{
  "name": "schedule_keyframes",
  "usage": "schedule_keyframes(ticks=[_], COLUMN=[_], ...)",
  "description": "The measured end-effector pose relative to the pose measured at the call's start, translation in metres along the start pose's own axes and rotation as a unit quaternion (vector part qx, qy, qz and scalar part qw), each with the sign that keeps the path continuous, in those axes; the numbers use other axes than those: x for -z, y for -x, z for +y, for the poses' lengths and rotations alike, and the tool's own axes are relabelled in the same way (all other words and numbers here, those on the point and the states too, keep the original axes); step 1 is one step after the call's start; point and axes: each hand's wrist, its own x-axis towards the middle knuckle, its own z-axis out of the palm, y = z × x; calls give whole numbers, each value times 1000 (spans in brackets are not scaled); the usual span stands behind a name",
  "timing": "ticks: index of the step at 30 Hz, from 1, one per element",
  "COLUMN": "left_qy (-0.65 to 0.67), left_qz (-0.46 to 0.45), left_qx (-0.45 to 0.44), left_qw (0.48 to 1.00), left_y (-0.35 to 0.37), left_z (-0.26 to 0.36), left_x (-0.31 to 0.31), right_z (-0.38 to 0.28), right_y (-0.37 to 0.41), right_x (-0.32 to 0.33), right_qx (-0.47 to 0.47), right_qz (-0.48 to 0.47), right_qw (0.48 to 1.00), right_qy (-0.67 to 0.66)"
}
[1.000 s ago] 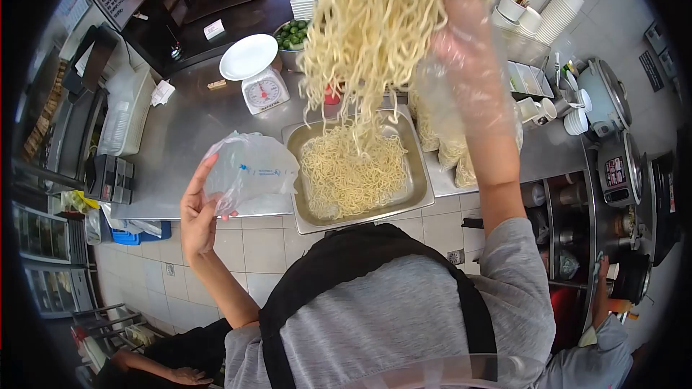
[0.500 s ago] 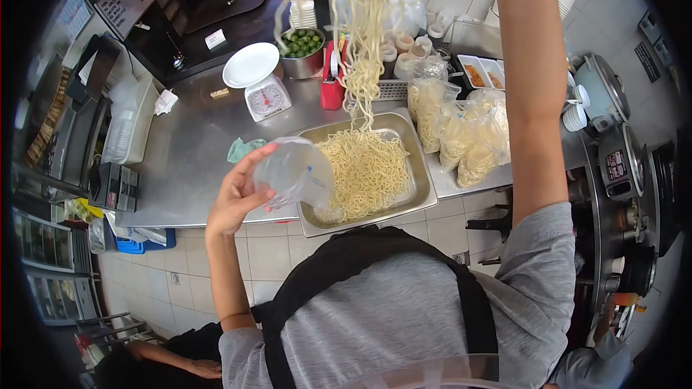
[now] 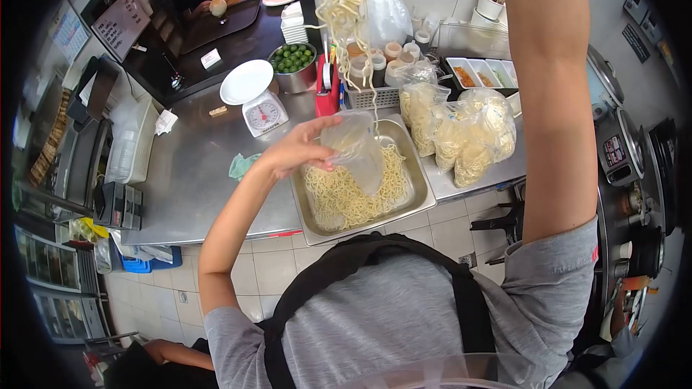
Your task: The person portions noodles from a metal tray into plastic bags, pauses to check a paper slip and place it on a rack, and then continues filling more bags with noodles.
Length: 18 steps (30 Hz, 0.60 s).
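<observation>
My left hand (image 3: 306,148) grips a clear plastic bag (image 3: 357,148) by its rim, fingers and thumb spread around the mouth. The bag hangs over a steel tray (image 3: 425,200) that holds a heap of yellow noodles (image 3: 353,198). A bunch of noodles (image 3: 346,11) dangles from above the top edge of the view, one long strand trailing down behind the bag. My right forearm (image 3: 551,101) reaches up at the right, and the hand itself is out of view.
Bags of noodles (image 3: 472,133) sit right of the tray. Behind stand a kitchen scale (image 3: 264,114), a steel pot of green limes (image 3: 295,75), a red tape dispenser (image 3: 326,94) and sauce containers (image 3: 393,68). A green cloth (image 3: 244,166) lies left. Another person's arm (image 3: 180,353) shows bottom left.
My left hand has moved right and up with the bag, now below the hanging noodles. Less of the hanging bunch shows, higher in view. The camera view has shifted slightly.
</observation>
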Motion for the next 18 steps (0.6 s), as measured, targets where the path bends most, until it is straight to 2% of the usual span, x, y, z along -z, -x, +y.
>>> schedule_keyframes(ticks=[4, 7, 18], left_qy=[24, 40, 77], left_qz=[-17, 38, 98], left_qx=[-27, -82, -121], left_qw=[999, 995, 985], left_y=[-20, -21, -36], left_z=[15, 31, 28], left_x=[-1, -6, 17], right_z=[-2, -3, 12], right_y=[0, 1, 33], right_x=[-1, -2, -23], right_qx=[3, 6, 16], right_qz=[3, 2, 4], right_qw=[1000, 1000, 1000], right_qy=[6, 9, 1])
